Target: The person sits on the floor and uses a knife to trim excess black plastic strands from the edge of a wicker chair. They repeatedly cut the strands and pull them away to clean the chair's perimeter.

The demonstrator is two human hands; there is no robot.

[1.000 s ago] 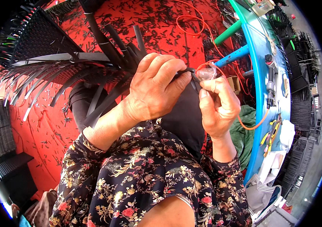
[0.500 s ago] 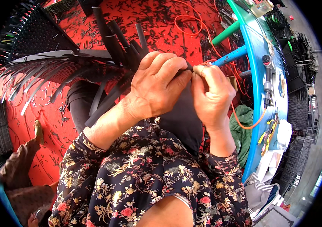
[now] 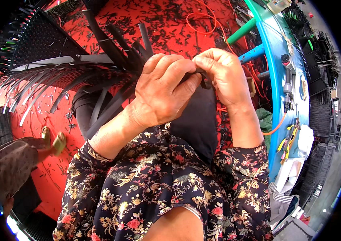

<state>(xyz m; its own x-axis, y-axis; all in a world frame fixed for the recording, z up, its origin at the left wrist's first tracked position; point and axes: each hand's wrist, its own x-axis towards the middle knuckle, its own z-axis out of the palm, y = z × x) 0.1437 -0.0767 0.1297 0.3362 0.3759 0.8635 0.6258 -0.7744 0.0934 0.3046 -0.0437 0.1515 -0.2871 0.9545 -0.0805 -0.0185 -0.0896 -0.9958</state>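
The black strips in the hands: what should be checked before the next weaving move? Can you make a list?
1. Left hand closed on the black strips: ok.
2. Right hand pinching the strip end beside the left fingers: ok.
3. Loose strips fanning off the woven panel untangled: cannot tell, several cross.
4. Orange cord away from both hands: ok.
5. Red floor free of scraps: not ok, cut bits lie everywhere.
6. Another person's foot away from the work: ok.

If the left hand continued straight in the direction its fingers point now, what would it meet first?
The left hand points rightward, fingers curled over a black weaving strip. It would probably meet the right hand first, since the two look almost touching, though depth is unclear.
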